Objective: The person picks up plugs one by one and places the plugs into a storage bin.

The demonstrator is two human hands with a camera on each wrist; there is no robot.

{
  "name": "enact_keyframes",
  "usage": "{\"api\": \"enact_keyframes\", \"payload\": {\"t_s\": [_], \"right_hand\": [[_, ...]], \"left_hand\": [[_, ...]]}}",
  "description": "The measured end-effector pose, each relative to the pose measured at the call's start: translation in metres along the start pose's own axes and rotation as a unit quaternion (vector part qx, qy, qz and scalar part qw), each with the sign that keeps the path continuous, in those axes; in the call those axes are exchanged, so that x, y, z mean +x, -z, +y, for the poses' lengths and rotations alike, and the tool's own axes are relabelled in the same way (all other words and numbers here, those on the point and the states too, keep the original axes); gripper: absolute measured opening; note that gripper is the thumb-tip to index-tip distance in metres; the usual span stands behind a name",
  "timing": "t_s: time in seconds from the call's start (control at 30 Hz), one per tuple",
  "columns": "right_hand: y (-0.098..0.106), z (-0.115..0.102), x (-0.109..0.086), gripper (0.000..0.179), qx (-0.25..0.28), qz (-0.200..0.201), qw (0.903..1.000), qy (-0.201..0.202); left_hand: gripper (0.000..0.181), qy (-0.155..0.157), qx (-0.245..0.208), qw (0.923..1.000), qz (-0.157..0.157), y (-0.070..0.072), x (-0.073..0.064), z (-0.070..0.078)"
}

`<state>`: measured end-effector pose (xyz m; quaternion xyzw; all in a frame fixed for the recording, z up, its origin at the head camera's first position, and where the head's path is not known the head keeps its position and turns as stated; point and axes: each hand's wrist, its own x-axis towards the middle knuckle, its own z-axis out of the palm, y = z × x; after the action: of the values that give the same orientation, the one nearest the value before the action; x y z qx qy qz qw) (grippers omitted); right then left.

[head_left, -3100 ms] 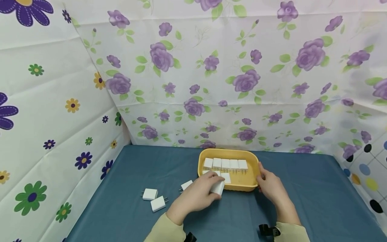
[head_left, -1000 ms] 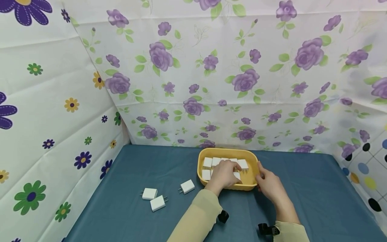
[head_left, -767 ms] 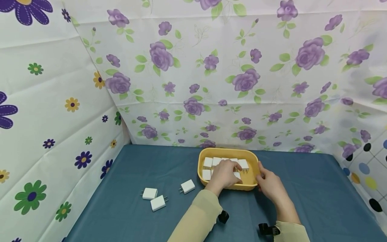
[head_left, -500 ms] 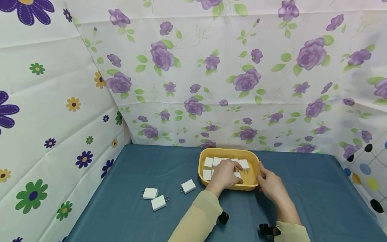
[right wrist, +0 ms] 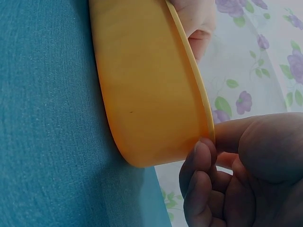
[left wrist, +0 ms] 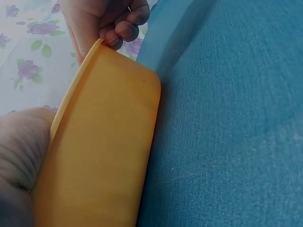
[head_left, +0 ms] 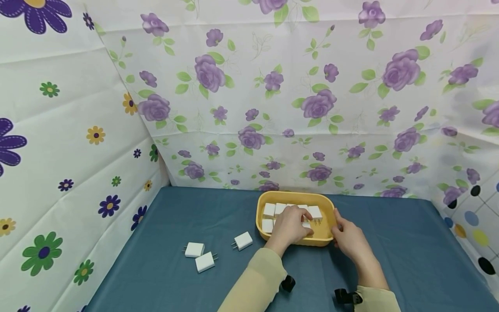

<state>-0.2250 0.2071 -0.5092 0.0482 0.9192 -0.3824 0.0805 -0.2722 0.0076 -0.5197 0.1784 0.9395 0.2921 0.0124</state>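
Note:
A yellow plastic tray (head_left: pixel 322 232) stands near the back edge of the table and holds rows of white plug-in chargers (head_left: pixel 269 210). My left hand (head_left: pixel 290 226) reaches over its front rim, fingers bent, with a white charger (head_left: pixel 306 225) showing between finger and thumb. The hand hides most of that charger and part of both rows. At the tray's right end my right hand (head_left: pixel 350 237) pinches the rim; in the right wrist view, its fingertips (right wrist: pixel 202 153) press the outer wall. In the left wrist view, the tray wall (left wrist: pixel 99 137) blocks the chargers.
One loose charger (head_left: pixel 243 241) lies on the blue tablecloth (head_left: pixel 156 277) just left of the tray. Farther left, two more chargers, one behind (head_left: pixel 194 249) and one in front (head_left: pixel 205 262), lie close together. A flowered sheet (head_left: pixel 249 95) hangs behind the table.
About three seconds ago my left hand held a charger over the tray's front left; it has since moved right and into the tray. Over the last second nothing visibly shifts.

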Motion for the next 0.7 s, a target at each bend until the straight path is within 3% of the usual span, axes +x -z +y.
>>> {"api": "enact_keyframes", "payload": {"t_s": [0.47, 0.6, 0.7], "right_hand": [[-0.0004, 0.0006, 0.0000, 0.065, 0.000, 0.002, 1.0000, -0.001], [-0.0003, 0.0000, 0.0007, 0.065, -0.001, 0.003, 1.0000, -0.002], [0.0008, -0.0009, 0.0006, 0.065, 0.001, 0.003, 1.0000, -0.006]], "left_hand": [[0.021, 0.008, -0.004, 0.9999, 0.007, -0.0023, -0.0015, -0.0010], [0.013, 0.002, 0.005, 0.9990, 0.044, -0.0030, -0.0032, -0.0013], [0.017, -0.020, 0.001, 0.9960, 0.087, -0.0036, -0.0042, -0.0014]]}}
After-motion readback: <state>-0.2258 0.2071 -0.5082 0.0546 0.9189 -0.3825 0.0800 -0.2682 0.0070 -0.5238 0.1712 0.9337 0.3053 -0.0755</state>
